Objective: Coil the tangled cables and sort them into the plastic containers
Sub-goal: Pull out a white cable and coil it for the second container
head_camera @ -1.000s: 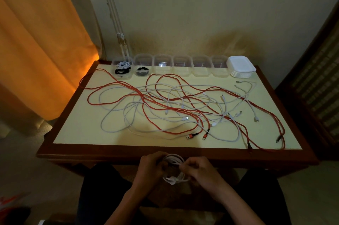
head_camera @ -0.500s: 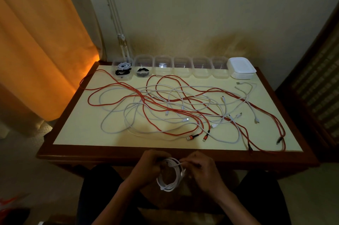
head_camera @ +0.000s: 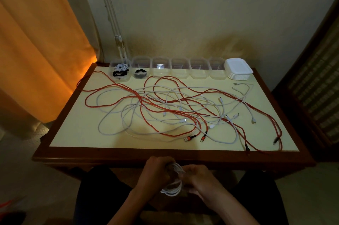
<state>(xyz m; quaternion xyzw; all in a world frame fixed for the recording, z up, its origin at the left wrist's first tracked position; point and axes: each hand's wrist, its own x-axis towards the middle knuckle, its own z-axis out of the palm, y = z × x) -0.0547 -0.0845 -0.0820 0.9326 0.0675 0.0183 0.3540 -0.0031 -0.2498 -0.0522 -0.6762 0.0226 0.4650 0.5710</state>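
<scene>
Below the table's front edge, my left hand (head_camera: 156, 173) grips a small coil of white cable (head_camera: 174, 189), and my right hand (head_camera: 199, 178) pinches the same coil from the right. A tangle of red cables (head_camera: 146, 101) and white cables (head_camera: 110, 111) sprawls across the cream table top (head_camera: 73, 133). Several clear plastic containers (head_camera: 179, 70) line the far edge. The leftmost container (head_camera: 120, 76) holds a white coil and a black coil; the second container (head_camera: 140, 68) holds a black coil.
A stack of white lids (head_camera: 238, 68) stands at the back right of the row. An orange curtain (head_camera: 36, 41) hangs to the left, and a dark wooden panel (head_camera: 321, 77) stands to the right. The table has a dark wooden rim (head_camera: 128, 155).
The white coil has been drawn tighter between my hands. My right hand has shifted slightly, working on the coil's upper part.
</scene>
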